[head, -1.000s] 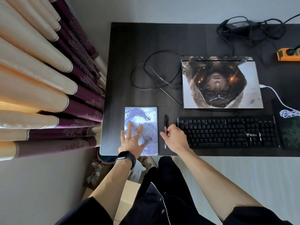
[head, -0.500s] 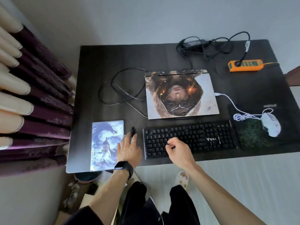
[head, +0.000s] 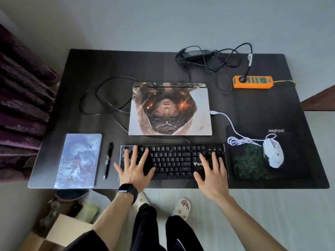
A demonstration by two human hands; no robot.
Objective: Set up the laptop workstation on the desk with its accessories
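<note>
A closed laptop [head: 170,109] with a printed picture on its lid lies in the middle of the dark desk [head: 108,69]. In front of it sits a black keyboard [head: 174,158]. My left hand [head: 135,167] rests with spread fingers on the keyboard's left end, and my right hand [head: 212,171] rests spread on its right end. Neither hand holds anything. A white mouse [head: 273,155] with a coiled white cable lies on a dark mouse pad [head: 253,165] at the right. A black pen [head: 108,159] and a blue picture notebook [head: 78,161] lie to the left.
A black power adapter [head: 197,53] with tangled cables lies at the back, beside an orange power strip [head: 252,81]. A loop of black cable [head: 101,98] lies left of the laptop. Purple curtains [head: 20,98] hang at the left. Boxes and clutter sit on the floor below the desk's left corner.
My left hand left the notebook and my right hand left the pen. Both now rest spread on the keyboard. The view has shifted right and back, showing the whole desk.
</note>
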